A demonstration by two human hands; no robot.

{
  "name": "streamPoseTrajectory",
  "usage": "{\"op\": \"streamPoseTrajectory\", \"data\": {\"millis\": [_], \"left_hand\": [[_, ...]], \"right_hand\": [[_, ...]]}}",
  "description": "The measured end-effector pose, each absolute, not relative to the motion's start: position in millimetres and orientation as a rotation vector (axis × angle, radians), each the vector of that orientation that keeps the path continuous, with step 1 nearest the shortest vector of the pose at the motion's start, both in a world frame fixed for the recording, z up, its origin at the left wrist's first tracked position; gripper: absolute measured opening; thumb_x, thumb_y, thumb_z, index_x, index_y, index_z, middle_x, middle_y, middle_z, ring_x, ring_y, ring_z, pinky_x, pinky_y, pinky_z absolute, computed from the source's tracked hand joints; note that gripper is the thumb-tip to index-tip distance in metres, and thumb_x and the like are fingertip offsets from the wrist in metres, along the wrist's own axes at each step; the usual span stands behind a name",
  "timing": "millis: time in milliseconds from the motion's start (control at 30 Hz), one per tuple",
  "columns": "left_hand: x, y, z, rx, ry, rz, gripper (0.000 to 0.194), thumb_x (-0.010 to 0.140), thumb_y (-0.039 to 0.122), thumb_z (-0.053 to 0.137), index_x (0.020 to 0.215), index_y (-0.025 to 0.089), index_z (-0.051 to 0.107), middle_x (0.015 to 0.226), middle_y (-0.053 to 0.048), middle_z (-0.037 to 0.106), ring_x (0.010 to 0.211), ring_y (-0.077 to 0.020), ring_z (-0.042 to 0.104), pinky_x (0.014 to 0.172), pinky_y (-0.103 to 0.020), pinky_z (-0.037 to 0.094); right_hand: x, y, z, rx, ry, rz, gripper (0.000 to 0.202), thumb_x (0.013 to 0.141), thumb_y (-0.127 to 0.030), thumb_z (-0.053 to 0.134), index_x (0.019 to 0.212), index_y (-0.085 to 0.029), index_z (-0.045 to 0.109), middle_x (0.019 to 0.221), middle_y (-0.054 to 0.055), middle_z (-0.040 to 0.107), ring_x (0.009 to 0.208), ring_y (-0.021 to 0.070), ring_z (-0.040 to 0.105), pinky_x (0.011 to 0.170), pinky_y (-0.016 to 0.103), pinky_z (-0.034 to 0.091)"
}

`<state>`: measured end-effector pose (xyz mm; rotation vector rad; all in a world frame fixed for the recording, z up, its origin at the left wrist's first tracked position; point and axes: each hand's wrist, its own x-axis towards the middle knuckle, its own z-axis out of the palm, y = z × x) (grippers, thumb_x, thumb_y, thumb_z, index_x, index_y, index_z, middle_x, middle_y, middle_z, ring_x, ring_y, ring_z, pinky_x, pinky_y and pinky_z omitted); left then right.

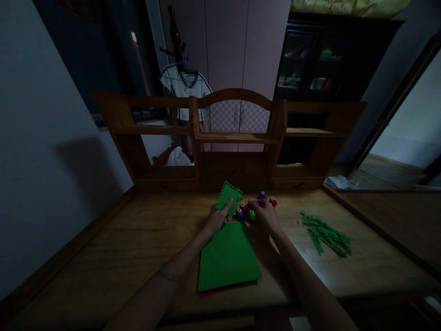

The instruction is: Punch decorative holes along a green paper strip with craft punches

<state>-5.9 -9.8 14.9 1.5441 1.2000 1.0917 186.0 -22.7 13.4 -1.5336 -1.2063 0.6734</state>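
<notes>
My left hand (pixel 219 217) pinches a small green card (pixel 228 195) with dark marks along its edges, its thumb lying on the face. Beneath that hand a stack of larger green sheets (pixel 228 257) rests on the wooden desk, with a red layer at the bottom edge. My right hand (pixel 265 212) has its fingers closed on a small purple object (pixel 256 202), partly hidden by the fingers. Around it sit several small round-topped pieces, among them a green one (pixel 251 214), a purple one (pixel 240 213) and red ones (pixel 273 201).
A pile of thin green paper strips (pixel 327 234) lies on the right of the desk (pixel 148 239). A wooden shelf unit (pixel 237 138) stands along the back edge. Behind it are a hanging shirt (pixel 186 92) and a dark cabinet (pixel 310 59).
</notes>
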Motion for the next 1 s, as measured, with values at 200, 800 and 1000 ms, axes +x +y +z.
{"op": "streamPoseTrajectory", "data": {"millis": [200,800,1000], "left_hand": [[-4,-8,10,1.479,1.205,1.129,0.051,0.072,0.064,0.050,0.059,0.016,0.057,0.043,0.001,0.048,0.044,-0.0122,0.047,0.051,-0.023,0.037],[-5,-9,14,1.549,1.143,1.150,0.049,0.073,0.062,0.049,0.069,0.015,0.061,0.051,0.001,0.053,0.046,-0.0108,0.047,0.051,-0.022,0.038],[-4,-7,9,1.503,1.150,1.148,0.050,0.071,0.064,0.050,0.062,0.016,0.057,0.049,0.002,0.051,0.043,-0.0101,0.045,0.048,-0.022,0.036]], "right_hand": [[187,-20,10,-1.545,-1.237,0.671,0.035,0.076,-0.047,0.056,0.087,-0.014,0.064,0.080,0.009,0.068,0.074,0.0223,0.064,0.054,0.027,0.049],[191,-14,1,-1.633,-1.392,0.433,0.045,0.076,-0.057,0.053,0.087,-0.015,0.062,0.079,0.009,0.066,0.073,0.0214,0.062,0.062,0.027,0.043],[191,-14,0,-1.651,-1.416,0.409,0.046,0.076,-0.059,0.052,0.085,-0.015,0.062,0.078,0.009,0.066,0.072,0.0212,0.062,0.060,0.026,0.042]]}}
